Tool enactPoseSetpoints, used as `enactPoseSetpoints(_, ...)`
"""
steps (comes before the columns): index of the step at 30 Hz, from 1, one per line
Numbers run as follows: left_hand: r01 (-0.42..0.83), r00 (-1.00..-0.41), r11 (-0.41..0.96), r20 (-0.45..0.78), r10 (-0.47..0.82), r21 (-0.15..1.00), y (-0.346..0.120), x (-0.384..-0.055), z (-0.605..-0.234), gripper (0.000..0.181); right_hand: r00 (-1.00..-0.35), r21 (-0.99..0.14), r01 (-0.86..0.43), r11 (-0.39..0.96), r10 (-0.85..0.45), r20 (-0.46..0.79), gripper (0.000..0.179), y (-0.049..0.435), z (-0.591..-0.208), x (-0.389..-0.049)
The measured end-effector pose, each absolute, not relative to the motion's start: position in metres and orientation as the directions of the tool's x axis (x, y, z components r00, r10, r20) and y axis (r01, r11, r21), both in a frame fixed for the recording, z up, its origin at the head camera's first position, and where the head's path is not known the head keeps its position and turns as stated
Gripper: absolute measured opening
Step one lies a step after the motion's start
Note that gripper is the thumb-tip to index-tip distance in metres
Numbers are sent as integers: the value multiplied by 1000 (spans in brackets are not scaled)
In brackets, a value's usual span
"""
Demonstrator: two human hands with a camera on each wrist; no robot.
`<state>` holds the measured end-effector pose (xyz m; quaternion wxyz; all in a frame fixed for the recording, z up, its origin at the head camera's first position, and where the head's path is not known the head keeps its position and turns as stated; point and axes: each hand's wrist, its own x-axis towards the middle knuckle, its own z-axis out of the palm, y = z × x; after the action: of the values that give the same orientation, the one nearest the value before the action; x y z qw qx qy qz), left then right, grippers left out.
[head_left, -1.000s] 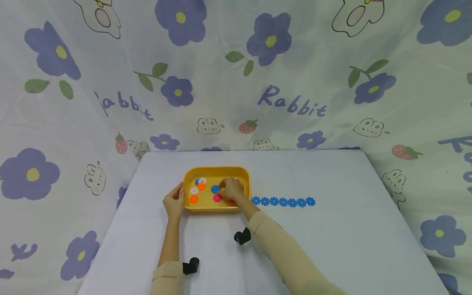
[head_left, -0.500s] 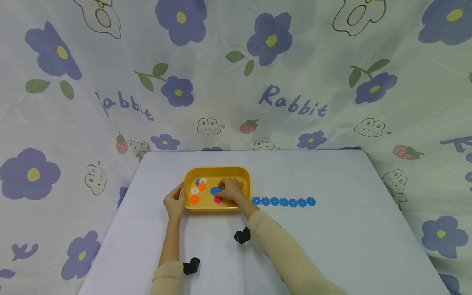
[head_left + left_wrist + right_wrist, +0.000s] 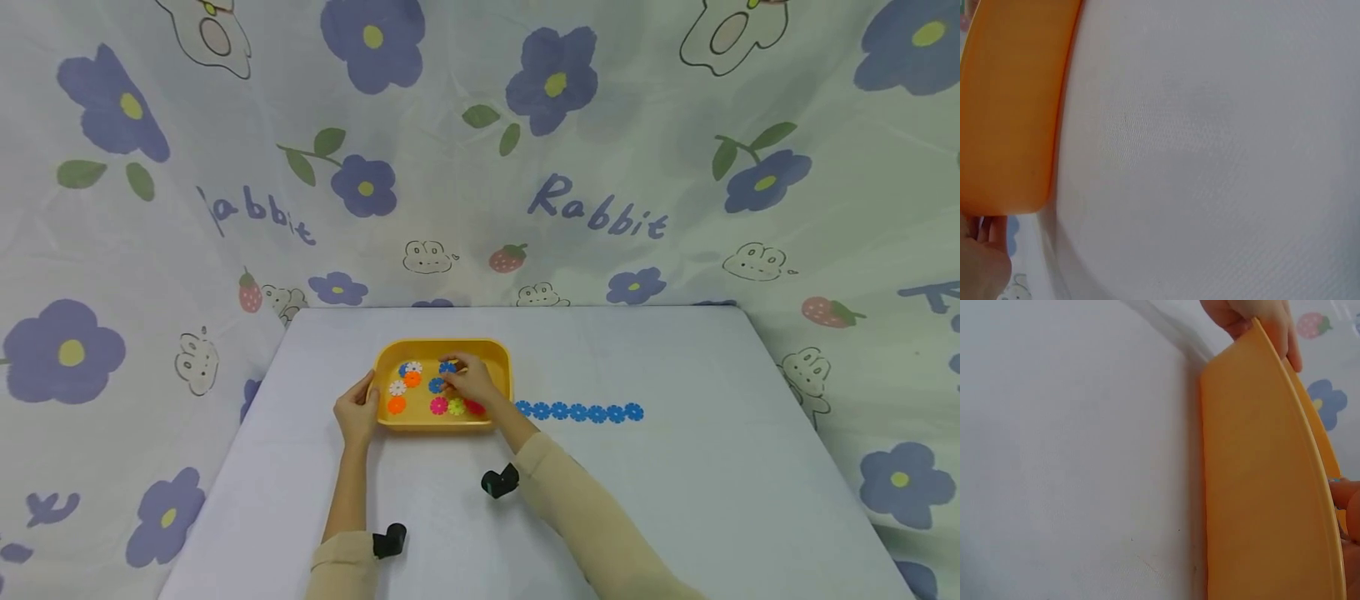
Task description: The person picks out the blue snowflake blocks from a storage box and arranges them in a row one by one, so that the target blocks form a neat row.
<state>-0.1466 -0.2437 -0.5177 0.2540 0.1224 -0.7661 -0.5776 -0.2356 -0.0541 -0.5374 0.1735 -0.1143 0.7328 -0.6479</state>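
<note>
My left hand (image 3: 356, 411) grips the left rim of a yellow tray (image 3: 442, 427), which stands on the white table. Its fingers also show at the orange-looking tray wall (image 3: 1010, 112) in the left wrist view. Over the tray, my right hand (image 3: 472, 381) pinches a blue flower-shaped disc (image 3: 447, 367) between thumb and fingers. Below it in the tray lies another blue disc (image 3: 436, 385). Around these are a pink disc (image 3: 438, 406), a yellow-green disc (image 3: 457, 407) and a red disc (image 3: 475, 407). In the right wrist view, the tray wall hides most of my right hand (image 3: 1350, 512).
To the right of the tray, several blue discs (image 3: 578, 412) form a row on the white table (image 3: 675, 500). White discs (image 3: 397, 387), orange discs (image 3: 397, 404) and a partly covered blue one lie in the tray's left part. A flower-patterned curtain (image 3: 450, 167) rises behind.
My right hand has lifted a blue disc slightly up and away from the tray floor, uncovering the yellow-green and red discs. My left hand stays on the rim.
</note>
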Motion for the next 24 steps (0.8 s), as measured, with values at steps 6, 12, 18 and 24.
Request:
enactPoseSetpoints(6, 105, -845, 279, 234, -480, 954, -244, -146, -517, 29, -948, -992, 126, -24, -299, -113, 34, -49, -530, -229)
enactPoseSetpoints(12, 81, -848, 280, 214, -485, 957, -242, -146, -516, 30, -959, -996, 94, -2, -268, -90, 33, -41, -528, -224)
enactPoseSetpoints(18, 74, -851, 278, 206, -483, 958, -243, -145, -515, 30, -947, -990, 98, 103, -297, -125, 44, -34, -523, -219)
enactPoseSetpoints(24, 76, -850, 276, 207, -485, 958, -243, -146, -515, 30, -930, -989, 29, 144, -358, -80, 48, -29, -518, -214)
